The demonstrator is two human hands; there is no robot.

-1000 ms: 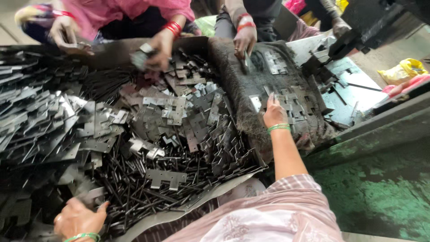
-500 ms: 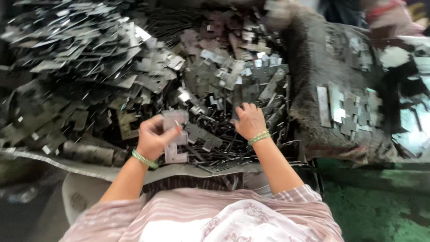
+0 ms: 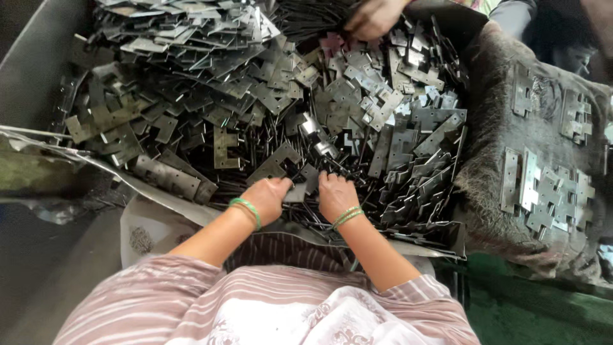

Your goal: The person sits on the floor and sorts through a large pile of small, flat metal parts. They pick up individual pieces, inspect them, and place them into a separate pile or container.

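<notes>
A large heap of grey metal hinge plates (image 3: pixel 357 108) and thin dark metal pins (image 3: pixel 332 211) fills the bin in front of me. My left hand (image 3: pixel 268 197), with a green bangle on the wrist, grips a small hinge plate (image 3: pixel 295 191) at the heap's near edge. My right hand (image 3: pixel 335 193), also with green bangles, is right beside it, fingers curled down on the same plate and the pins under it. Both hands nearly touch each other.
Another person's hand (image 3: pixel 373 16) reaches into the heap at the far side. A dark furry cloth (image 3: pixel 504 140) on the right carries several joined hinges (image 3: pixel 539 198). A grey bin wall (image 3: pixel 32 70) runs along the left; green floor (image 3: pixel 536 313) lies at lower right.
My hands have come together low at the heap's near edge. The left hand earlier held a plate up; the view has tilted down and closer to the pile.
</notes>
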